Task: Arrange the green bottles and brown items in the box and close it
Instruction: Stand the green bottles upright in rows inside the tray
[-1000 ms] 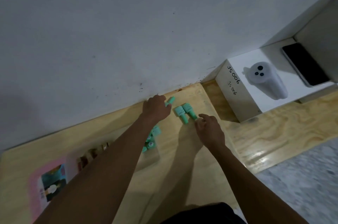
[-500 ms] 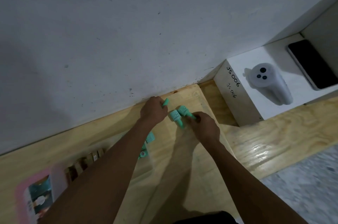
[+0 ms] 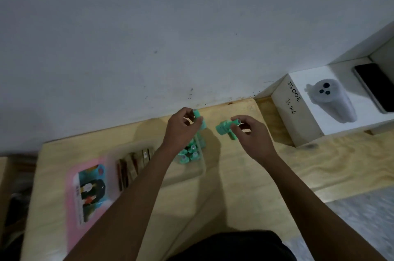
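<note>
Head view: the left hand (image 3: pixel 181 127) held one green bottle (image 3: pixel 198 117) in a closed grip above the far end of the clear box (image 3: pixel 191 172). Just right of the box, the right hand (image 3: pixel 249 133) kept its grip pinched on a pair of green bottles (image 3: pixel 222 128). Inside the box stood packed bottles (image 3: pixel 188 154) beside brown items (image 3: pixel 133 164). Its pink lid (image 3: pixel 87 188) lay to the left on the tabletop (image 3: pixel 245 186).

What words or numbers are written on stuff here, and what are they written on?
"JS 006": handwritten in dark ink on the side of the white cardboard box at the right.
"JS 006": smaller and fainter, just beside the first on the same side; this reading is less sure.
Pink flat lid with a picture label: its print is too blurred to read.
</note>
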`<state>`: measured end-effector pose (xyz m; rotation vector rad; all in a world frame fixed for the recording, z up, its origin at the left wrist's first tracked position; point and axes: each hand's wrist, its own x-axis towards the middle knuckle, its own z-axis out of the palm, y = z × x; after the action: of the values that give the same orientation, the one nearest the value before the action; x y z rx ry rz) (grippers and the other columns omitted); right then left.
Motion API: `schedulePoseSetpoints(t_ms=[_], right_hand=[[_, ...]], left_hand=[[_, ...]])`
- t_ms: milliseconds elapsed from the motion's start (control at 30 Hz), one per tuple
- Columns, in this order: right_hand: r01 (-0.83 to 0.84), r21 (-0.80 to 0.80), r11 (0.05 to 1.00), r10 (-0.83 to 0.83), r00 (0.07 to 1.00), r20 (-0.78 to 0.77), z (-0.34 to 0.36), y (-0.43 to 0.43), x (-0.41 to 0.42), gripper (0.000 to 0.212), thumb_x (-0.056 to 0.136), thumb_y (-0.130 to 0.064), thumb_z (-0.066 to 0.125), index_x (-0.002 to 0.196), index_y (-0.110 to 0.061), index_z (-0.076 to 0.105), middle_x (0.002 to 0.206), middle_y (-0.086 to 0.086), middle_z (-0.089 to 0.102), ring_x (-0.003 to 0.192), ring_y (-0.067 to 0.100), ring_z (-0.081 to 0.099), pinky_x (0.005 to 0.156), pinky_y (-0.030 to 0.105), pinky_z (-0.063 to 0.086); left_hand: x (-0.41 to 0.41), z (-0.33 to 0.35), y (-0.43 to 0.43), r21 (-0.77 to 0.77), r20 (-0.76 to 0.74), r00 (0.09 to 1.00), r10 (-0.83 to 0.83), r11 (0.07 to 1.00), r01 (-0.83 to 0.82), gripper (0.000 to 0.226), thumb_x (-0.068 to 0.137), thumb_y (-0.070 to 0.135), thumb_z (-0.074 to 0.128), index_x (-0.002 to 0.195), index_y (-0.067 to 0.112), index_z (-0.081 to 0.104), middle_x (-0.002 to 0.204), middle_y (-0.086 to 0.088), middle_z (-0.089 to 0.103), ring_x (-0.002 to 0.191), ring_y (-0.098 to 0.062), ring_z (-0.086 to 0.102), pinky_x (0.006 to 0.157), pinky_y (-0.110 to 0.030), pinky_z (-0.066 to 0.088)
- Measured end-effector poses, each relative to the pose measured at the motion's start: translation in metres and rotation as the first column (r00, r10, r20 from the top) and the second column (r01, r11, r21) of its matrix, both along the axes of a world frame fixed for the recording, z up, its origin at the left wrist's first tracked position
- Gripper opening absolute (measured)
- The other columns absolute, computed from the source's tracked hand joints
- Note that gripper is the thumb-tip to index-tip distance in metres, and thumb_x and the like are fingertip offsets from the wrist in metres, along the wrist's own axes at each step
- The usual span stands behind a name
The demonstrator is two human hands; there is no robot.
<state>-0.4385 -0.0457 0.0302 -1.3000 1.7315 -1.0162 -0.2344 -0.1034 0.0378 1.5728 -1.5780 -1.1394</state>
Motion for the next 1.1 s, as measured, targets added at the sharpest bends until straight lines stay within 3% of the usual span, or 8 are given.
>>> schedulePoseSetpoints(t_ms=[133,333,533,667,867,1100], right_hand=[[-0.173,-0.064,0.983,0.169,0.983,-0.075,0.011,0.026,0.03,0.018,0.086,-0.013,0.071,0.102,-0.021,0.069,0.098,-0.021,0.065,0.075,0.002,0.061,0.06,0.012,0.046],[-0.369,0.056,0.928,0.37,0.89,-0.267,0.004,0.047,0.062,0.023,0.077,-0.027,0.076,0.096,-0.034,0.066,0.079,-0.02,0.061,0.069,0.004,0.057,0.061,0.023,0.046],[-0.359,0.117,0.926,0.376,0.842,-0.386,0.008,0.048,0.082,0.019,0.076,-0.034,0.075,0.091,-0.039,0.064,0.07,-0.022,0.055,0.067,-0.006,0.055,0.052,0.013,0.032],[-0.338,0.13,0.932,0.361,0.845,-0.394,0.005,0.046,0.088,0.017,0.076,-0.035,0.074,0.088,-0.038,0.062,0.073,-0.018,0.058,0.068,0.001,0.057,0.054,0.019,0.037],[-0.35,0.228,0.909,0.417,0.745,-0.521,-0.004,0.046,0.086,0.02,0.079,-0.039,0.07,0.098,-0.036,0.065,0.074,-0.023,0.049,0.077,0.003,0.052,0.057,0.019,0.033],[-0.375,0.183,0.909,0.396,0.636,-0.662,-0.016,0.042,0.088,0.02,0.078,-0.038,0.069,0.097,-0.033,0.07,0.093,-0.013,0.066,0.088,0.008,0.056,0.065,0.025,0.044]], left_hand=[[0.03,0.01,0.025,-0.037,-0.024,0.997,0.08,0.996,-0.081,0.014,0.084,0.03,0.069,0.087,0.018,0.062,0.078,0.008,0.061,0.062,-0.01,0.053,0.054,-0.016,0.043],[0.059,0.012,0.061,-0.068,-0.024,0.991,0.131,0.989,-0.132,0.013,0.082,0.029,0.07,0.089,0.021,0.062,0.079,0.006,0.063,0.058,-0.011,0.052,0.053,-0.018,0.042],[0.076,0.003,0.088,-0.073,0.044,0.989,0.138,0.988,-0.135,0.012,0.081,0.032,0.07,0.088,0.027,0.061,0.076,0.009,0.063,0.056,-0.011,0.052,0.056,-0.029,0.047],[0.079,-0.006,0.098,-0.054,0.078,0.985,0.152,0.988,-0.148,0.013,0.08,0.033,0.07,0.089,0.029,0.061,0.078,0.01,0.064,0.056,-0.011,0.053,0.06,-0.034,0.051],[0.081,-0.021,0.108,-0.007,0.116,0.983,0.145,0.989,-0.145,0.011,0.079,0.031,0.07,0.087,0.025,0.064,0.078,0.009,0.064,0.06,-0.018,0.058,0.063,-0.041,0.054],[0.077,-0.034,0.11,0.04,0.202,0.968,0.146,0.987,-0.157,0.016,0.078,0.033,0.071,0.09,0.022,0.067,0.08,0.009,0.065,0.069,-0.012,0.059,0.067,-0.036,0.055]])
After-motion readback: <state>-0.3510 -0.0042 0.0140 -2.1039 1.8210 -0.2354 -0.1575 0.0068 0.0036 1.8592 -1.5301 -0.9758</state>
